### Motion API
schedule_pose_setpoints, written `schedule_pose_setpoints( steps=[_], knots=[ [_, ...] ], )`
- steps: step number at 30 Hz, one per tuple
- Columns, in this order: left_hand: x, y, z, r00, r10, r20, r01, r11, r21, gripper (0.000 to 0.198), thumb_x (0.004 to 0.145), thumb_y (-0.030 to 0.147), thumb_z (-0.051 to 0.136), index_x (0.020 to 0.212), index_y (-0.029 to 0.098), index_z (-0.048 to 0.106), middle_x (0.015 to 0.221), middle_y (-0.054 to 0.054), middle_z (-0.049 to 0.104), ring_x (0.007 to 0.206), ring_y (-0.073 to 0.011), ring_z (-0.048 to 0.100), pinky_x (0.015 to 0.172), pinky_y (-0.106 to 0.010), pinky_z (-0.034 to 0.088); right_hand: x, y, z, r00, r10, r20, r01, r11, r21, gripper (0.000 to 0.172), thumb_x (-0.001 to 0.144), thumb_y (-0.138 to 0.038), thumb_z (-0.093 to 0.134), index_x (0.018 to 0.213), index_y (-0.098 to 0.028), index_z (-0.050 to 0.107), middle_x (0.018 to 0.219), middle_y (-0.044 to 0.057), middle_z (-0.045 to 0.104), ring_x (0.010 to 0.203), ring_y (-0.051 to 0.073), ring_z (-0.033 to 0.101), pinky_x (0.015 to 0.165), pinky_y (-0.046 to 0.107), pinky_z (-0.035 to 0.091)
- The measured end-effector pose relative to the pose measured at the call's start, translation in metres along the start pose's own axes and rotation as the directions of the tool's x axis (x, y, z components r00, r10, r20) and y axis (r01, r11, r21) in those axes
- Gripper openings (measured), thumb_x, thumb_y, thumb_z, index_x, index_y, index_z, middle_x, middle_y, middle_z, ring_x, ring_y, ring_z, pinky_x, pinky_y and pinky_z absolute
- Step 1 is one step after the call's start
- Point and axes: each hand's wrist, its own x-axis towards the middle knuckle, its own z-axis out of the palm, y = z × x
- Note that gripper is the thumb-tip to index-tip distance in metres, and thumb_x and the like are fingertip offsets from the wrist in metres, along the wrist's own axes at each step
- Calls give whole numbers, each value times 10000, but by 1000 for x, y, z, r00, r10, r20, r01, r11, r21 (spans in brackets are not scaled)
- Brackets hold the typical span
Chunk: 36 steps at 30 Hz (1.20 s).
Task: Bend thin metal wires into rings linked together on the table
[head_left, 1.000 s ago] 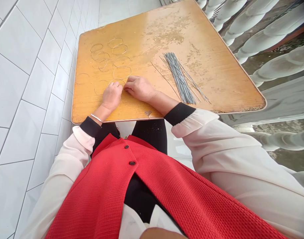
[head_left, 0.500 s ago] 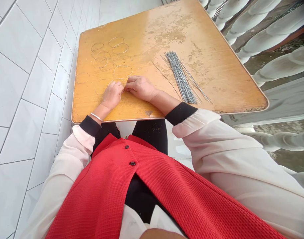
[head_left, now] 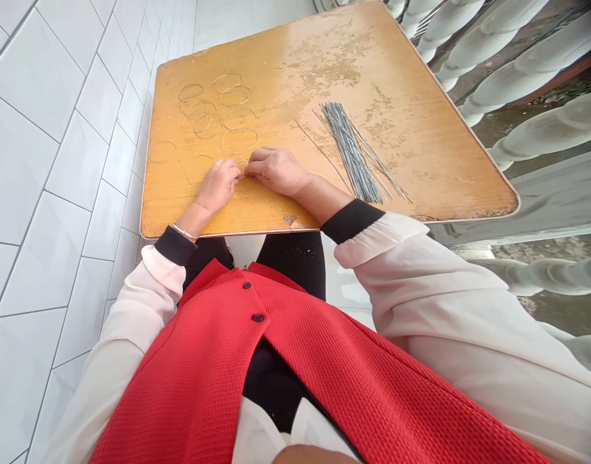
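Close to the table's near edge, my left hand (head_left: 218,185) and my right hand (head_left: 274,170) face each other, fingertips almost touching. Both are pinched on a thin wire (head_left: 242,176), of which only a short piece shows in the small gap; the fingers hide most of it. Just beyond the hands lies a thin wire ring (head_left: 240,129). Several more wire rings (head_left: 208,124) lie farther off, some overlapping. To the right of my right hand rests a bundle of straight grey wires (head_left: 350,151), with a few loose ones along its sides.
The wooden table (head_left: 295,77) has worn, peeling patches and rounded corners. A white tiled wall (head_left: 53,148) runs along the left. White balusters (head_left: 508,71) stand beyond the table's right edge. A single dark wire (head_left: 324,154) lies left of the bundle.
The hands have drawn very slightly apart, so a little more wire shows between the fingertips. The rings and the bundle lie as before; the view has shifted slightly.
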Motion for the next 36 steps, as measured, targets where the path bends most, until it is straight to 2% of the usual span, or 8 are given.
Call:
schedule_pose_setpoints(
  steps=[8, 13, 18, 21, 26, 31, 34, 36],
  knots=[
    [-7, 4, -14, 999, -43, 7, 43, 999, -7, 217, 899, 89, 511, 927, 187, 703, 1028, -88, 689, 1065, -248, 619, 976, -417, 494, -1, 0, 0, 1000, 8, -1, -8, 999, -51, 326, 973, -299, 411, 995, -223, 727, 1018, 117, 694, 958, 266, 611, 840, 407, 467],
    [-15, -11, -29, 990, -108, -93, 107, 994, -25, 256, 887, 77, 504, 1001, 214, 687, 1054, -77, 693, 1048, -235, 623, 989, -423, 496, -5, 3, 0, 990, 101, -96, -107, 992, -60, 354, 987, -287, 389, 1114, -236, 715, 1085, 112, 717, 1000, 273, 633, 846, 399, 471],
    [-19, -24, -33, 986, -141, -83, 144, 989, 26, 247, 861, 76, 519, 974, 214, 690, 1074, -89, 679, 1058, -246, 616, 986, -429, 495, -8, -1, 1, 975, 168, -142, -171, 985, -8, 319, 958, -273, 426, 993, -225, 739, 1062, 111, 725, 932, 266, 636, 831, 408, 474],
    [-22, -25, -33, 984, -172, -42, 174, 984, 40, 214, 864, 93, 546, 980, 193, 695, 1066, -96, 665, 1048, -240, 621, 976, -420, 499, -8, -5, 0, 984, 137, -114, -138, 990, -7, 275, 917, -273, 489, 951, -200, 752, 1035, 124, 718, 896, 255, 629, 801, 393, 464],
    [-24, -23, -31, 989, -147, 14, 147, 989, -19, 66, 848, 155, 662, 902, 171, 697, 987, -78, 644, 967, -209, 627, 922, -378, 514, -6, -4, 6, 993, 42, -109, -44, 999, -21, 288, 909, -272, 498, 938, -189, 772, 978, 102, 710, 859, 220, 608, 745, 340, 431],
    [-20, -22, -26, 990, -139, -27, 138, 990, -20, 61, 848, 139, 668, 799, 172, 686, 909, -59, 636, 911, -190, 622, 865, -350, 516, -3, -8, 13, 994, 24, -110, -29, 999, -46, 291, 915, -259, 492, 927, -184, 773, 974, 110, 716, 861, 229, 615, 726, 335, 428],
    [-24, -23, -30, 989, -117, -90, 115, 993, -34, 47, 851, 134, 666, 842, 171, 694, 911, -50, 646, 892, -178, 622, 859, -340, 512, -8, -7, -4, 982, 87, -169, -97, 994, -55, 289, 931, -255, 485, 936, -203, 769, 979, 108, 723, 868, 242, 624, 746, 359, 443],
    [-32, -22, -37, 980, -103, -168, 96, 994, -46, 55, 874, 152, 654, 896, 176, 698, 942, -52, 662, 897, -173, 623, 868, -335, 507, -19, 1, -29, 933, 211, -290, -237, 970, -57, 296, 956, -278, 476, 939, -211, 764, 964, 113, 723, 870, 252, 619, 770, 381, 450]
  ],
)
